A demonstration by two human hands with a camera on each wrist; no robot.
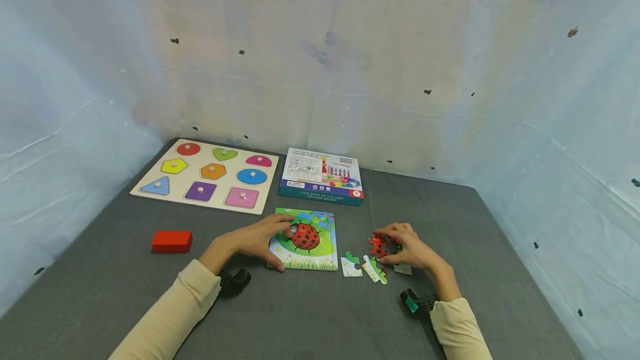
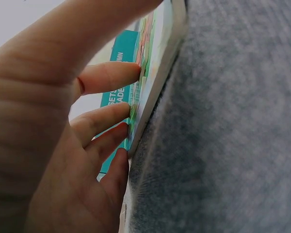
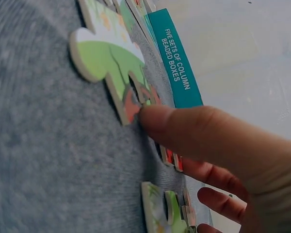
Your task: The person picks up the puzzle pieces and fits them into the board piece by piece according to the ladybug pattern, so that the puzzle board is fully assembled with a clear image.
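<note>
A square ladybug puzzle board (image 1: 306, 236) lies on the grey table in front of me. My left hand (image 1: 257, 238) rests at its left side, fingers spread and fingertips touching the board, thumb by the lower left edge. In the left wrist view, the fingers (image 2: 111, 77) meet the board's face. To the right, my right hand (image 1: 407, 246) pinches a red, black-spotted puzzle piece (image 1: 378, 246) between thumb and index finger. Around it lie more pieces: a white-and-green one (image 1: 352, 267), another beside it (image 1: 372, 271), and one partly under the hand (image 1: 403, 269).
A shape board with knobbed pieces (image 1: 230, 154) lies at the back left. Next to it stands a flat teal-sided box (image 1: 320, 199). A red block (image 1: 172, 241) sits at the left. Pale sheeting (image 1: 320, 71) hangs behind the table.
</note>
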